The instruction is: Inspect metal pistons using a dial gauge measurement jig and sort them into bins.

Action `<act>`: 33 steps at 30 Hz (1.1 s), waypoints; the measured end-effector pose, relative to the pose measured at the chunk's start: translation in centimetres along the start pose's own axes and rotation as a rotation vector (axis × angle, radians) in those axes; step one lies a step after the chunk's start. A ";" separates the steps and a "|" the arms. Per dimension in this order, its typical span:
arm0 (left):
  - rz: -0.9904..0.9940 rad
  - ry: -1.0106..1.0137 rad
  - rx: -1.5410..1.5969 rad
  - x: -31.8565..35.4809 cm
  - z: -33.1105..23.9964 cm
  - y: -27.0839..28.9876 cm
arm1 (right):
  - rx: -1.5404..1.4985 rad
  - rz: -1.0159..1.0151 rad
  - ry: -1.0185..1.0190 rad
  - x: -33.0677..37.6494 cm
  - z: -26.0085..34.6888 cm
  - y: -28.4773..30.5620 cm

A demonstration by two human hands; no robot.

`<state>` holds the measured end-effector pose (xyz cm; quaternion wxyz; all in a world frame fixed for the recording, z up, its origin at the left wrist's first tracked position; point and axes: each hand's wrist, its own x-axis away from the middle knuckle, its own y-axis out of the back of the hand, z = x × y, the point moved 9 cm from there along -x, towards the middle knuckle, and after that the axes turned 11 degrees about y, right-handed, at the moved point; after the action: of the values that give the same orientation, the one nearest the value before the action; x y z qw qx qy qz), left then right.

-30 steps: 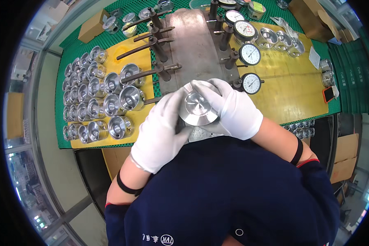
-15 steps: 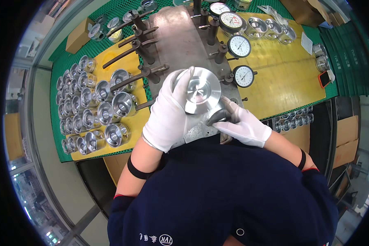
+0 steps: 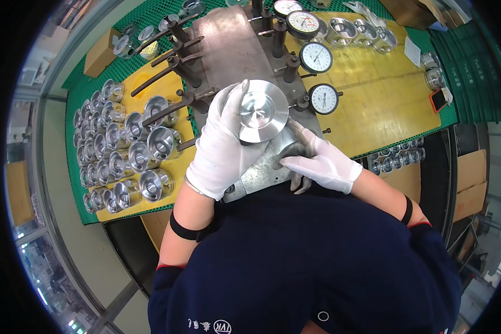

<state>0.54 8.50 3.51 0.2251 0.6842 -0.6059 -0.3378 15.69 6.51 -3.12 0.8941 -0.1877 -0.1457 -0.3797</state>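
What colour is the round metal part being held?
The round part is shiny silver; it shows best in the head view.

Round part (image 3: 264, 111): bright smooth metal, glossy, fine turned rings. Gloves (image 3: 214, 161): matt white cloth. Centre plate (image 3: 226, 47): dull metal, stained. Right yellow sheet (image 3: 384, 92): smooth, semi-gloss. Far-left carton (image 3: 102, 54): matt cardboard.

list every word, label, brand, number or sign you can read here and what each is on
Navy shirt: white lettering and round emblem, wording not copied.
Ribbed green stack at right: pale lettering, not copied.
Dial gauges: face markings too small to read.
White paper at upper right: any print too small to read.
Piston in the left hand: no readable marking.
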 end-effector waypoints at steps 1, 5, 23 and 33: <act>0.001 -0.001 0.001 0.0 0.0 0.0 | -0.004 0.006 0.002 0.0 0.0 -0.1; -0.017 -0.038 -0.001 0.0 0.0 0.0 | -0.022 0.017 -0.012 -0.2 -0.2 -0.2; -0.153 0.389 0.442 3.6 0.5 7.2 | 0.014 -0.410 0.306 3.9 5.4 13.9; 0.054 1.047 -0.751 18.2 23.7 7.1 | -0.309 -1.071 0.224 1.6 -3.1 47.6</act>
<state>-20.95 -8.12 -10.72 0.7237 0.6175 -0.2732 -0.1426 52.01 34.63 -15.97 0.5490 -0.1750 -0.0675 -0.8145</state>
